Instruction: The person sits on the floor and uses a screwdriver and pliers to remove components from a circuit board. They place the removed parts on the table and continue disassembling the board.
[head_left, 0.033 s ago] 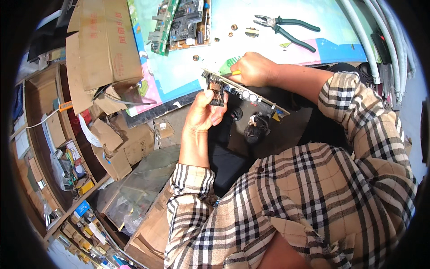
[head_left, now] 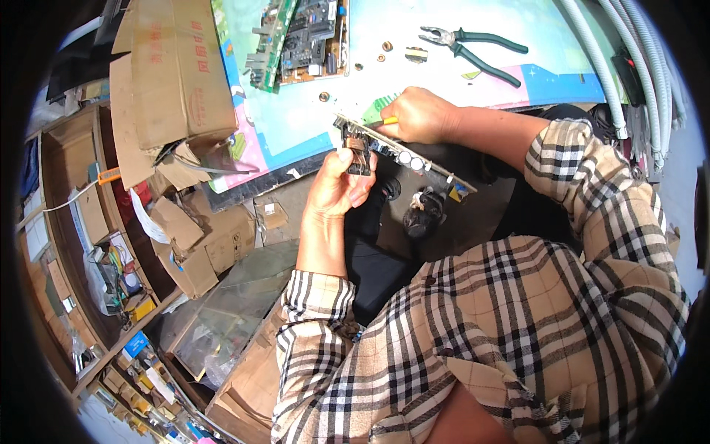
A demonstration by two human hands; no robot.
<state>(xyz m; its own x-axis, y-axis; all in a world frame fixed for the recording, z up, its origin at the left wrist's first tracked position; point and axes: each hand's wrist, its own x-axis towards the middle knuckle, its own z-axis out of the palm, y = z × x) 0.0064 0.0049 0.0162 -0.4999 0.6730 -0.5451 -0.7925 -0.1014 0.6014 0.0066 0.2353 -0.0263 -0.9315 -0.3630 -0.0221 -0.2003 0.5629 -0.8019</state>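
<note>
Left of the hands point(head_left: 334, 186), shelves point(head_left: 70, 152) hold wires point(head_left: 117, 257).

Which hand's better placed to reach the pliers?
Likely the right hand: it's nearer the green-handled pliers, though holding a slim yellow tool. The left hand is farther away, gripping a dark component at the circuit board.

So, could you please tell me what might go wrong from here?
The circuit board juts past the tabletop's edge, with the left hand on its copper-wound component; if that grip slips, it might fall. The yellow tool in the right hand is close to the board, its tip hidden, so a slip could scratch something. A small round part lies near the board's end and might get knocked away.
</note>
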